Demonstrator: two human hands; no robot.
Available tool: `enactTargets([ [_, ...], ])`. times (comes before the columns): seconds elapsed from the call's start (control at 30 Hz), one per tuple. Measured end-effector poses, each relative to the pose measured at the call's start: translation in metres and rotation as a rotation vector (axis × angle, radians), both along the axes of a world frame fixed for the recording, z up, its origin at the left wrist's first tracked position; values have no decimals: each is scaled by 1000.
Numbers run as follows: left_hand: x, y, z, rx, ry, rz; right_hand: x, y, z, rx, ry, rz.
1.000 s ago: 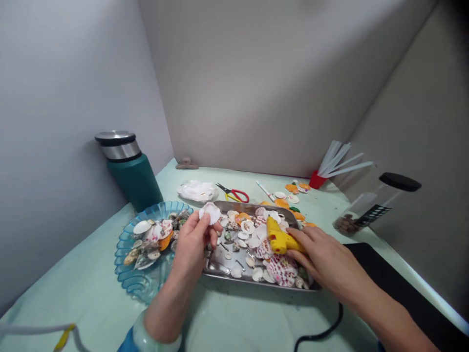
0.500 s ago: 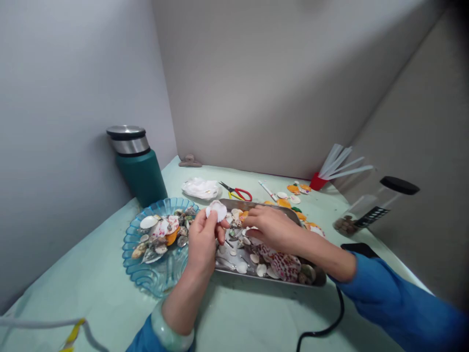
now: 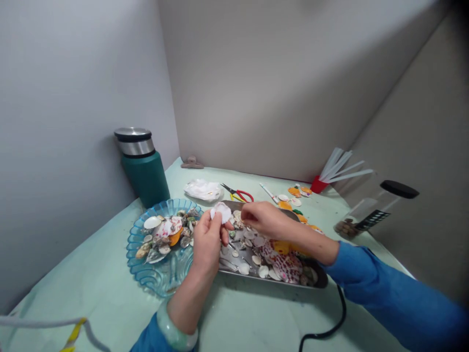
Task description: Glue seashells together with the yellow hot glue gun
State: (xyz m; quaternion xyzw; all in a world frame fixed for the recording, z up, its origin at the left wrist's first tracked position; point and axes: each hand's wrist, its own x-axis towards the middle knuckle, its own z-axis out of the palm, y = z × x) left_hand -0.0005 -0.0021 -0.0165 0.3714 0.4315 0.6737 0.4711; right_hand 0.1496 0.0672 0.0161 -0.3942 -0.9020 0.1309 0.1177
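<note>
Between the thumb and fingers of my left hand [image 3: 208, 239] is a white seashell [image 3: 221, 212], held up over the left end of a metal tray [image 3: 271, 282]. My right hand [image 3: 266, 218] hovers above the back of that tray, its fingers bent and pinched together. Whether anything small is in that pinch cannot be made out. Many shells lie in the tray, among them a large purple-speckled scallop shell [image 3: 287, 266] and small white ones. To the left, a blue scalloped plate [image 3: 134, 269] holds a heap of mixed shells [image 3: 166, 234].
Behind the tray lie red-and-yellow pliers [image 3: 242, 195], a white bundle [image 3: 203, 189] and a marker [image 3: 269, 192]. A green bottle [image 3: 144, 176] stands back left. At right are a red cup [image 3: 319, 184] of glue sticks, a clear jar [image 3: 373, 212] and a black cable [image 3: 330, 328].
My right hand has lifted a little off the shells and moved left, its fingers drawing together. My left hand keeps the white seashell nearly in place. The view has shifted slightly.
</note>
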Motion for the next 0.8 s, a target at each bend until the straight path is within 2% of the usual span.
enactTargets([
  [0.17, 5, -5, 2, -34, 108, -167, 21, -29, 10, -153, 340, -93],
  [0.3, 12, -8, -2, -74, 216, -293, 27, -49, 5, -542, 843, -196],
  [0.37, 14, -9, -4, -73, 261, -353, 26, -53, 2, -660, 991, -240],
  [0.53, 16, -10, -5, -101, 311, -445, 21, -59, 1, -629, 1076, -377],
  [0.73, 18, -11, -5, -117, 275, -462, 18, -64, -5, -407, 981, -440],
  [0.8, 17, -11, -7, -111, 264, -463, 16, -65, -7, -395, 979, -448],
])
